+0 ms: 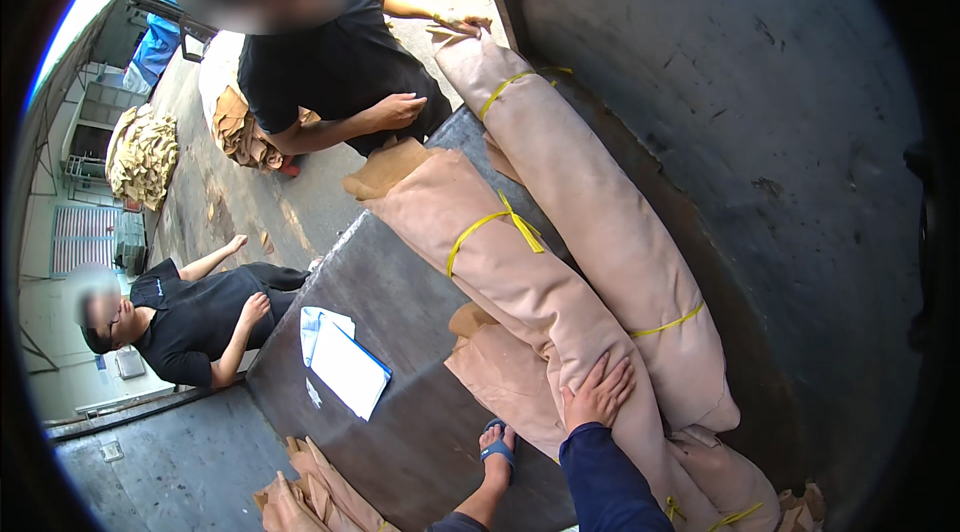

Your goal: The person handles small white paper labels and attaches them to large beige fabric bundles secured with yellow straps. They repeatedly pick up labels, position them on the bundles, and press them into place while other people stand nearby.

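My right hand [598, 392] lies palm down on a pinkish-tan leather roll [510, 262], its fingers stretched out and slightly apart. A yellow tie [480, 232] binds this roll round its upper part. Beside it on the right lies a longer leather roll [600, 192] with yellow ties near both ends. A person in black [320, 82] stands at the far end and has one hand on that longer roll's tip. Another leather piece [505, 382] shows partly beneath the nearer roll. My left hand is out of the picture.
The rolls lie on a dark metal bed [410, 282] beside a high metal wall [740, 62]. A white paper pad [348, 372] and a sandalled foot [497, 450] are left of them. More leather [325, 492] lies lower left. A second person [205, 322] stands beyond the edge.
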A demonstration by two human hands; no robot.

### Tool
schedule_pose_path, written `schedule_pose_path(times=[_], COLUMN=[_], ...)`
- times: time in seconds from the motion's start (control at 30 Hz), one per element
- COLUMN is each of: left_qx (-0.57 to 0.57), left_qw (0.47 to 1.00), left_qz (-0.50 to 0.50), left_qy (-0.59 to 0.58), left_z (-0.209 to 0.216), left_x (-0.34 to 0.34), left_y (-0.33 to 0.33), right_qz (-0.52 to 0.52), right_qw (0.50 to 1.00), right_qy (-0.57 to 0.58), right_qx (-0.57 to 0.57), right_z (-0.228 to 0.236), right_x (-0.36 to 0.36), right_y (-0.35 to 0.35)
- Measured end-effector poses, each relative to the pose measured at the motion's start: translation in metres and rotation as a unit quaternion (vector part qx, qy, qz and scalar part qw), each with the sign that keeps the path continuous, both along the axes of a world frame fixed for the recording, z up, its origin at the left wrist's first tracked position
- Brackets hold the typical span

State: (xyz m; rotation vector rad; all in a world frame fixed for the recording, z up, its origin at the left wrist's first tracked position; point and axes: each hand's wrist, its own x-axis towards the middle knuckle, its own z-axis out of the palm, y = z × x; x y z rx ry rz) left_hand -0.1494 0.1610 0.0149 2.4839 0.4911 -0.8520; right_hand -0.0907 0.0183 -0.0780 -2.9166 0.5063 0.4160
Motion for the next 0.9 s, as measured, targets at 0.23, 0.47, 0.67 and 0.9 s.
schedule_pose_path(times=[0.23,0.47,0.67,0.9], left_qx=[-0.072,-0.187,-0.160,-0.155], left_qw=[0.995,0.969,0.983,0.985], left_qz=[-0.030,-0.119,-0.058,0.078], left_qy=[0.055,0.110,0.067,-0.020], left_z=[0.047,0.151,0.160,0.104], left_x=[-0.070,-0.148,-0.166,-0.144], left_y=[0.029,0.095,0.099,0.084], right_qz=[0.011,0.016,0.023,0.039], right_qw=[1.000,0.999,0.999,0.999], right_qy=[0.010,0.017,0.018,0.025], right_qx=[-0.011,-0.024,-0.015,-0.004], right_z=[-0.001,-0.006,-0.013,-0.023], right_x=[-0.001,-0.002,-0.003,-0.006], right_y=[0.000,0.001,0.000,-0.007])
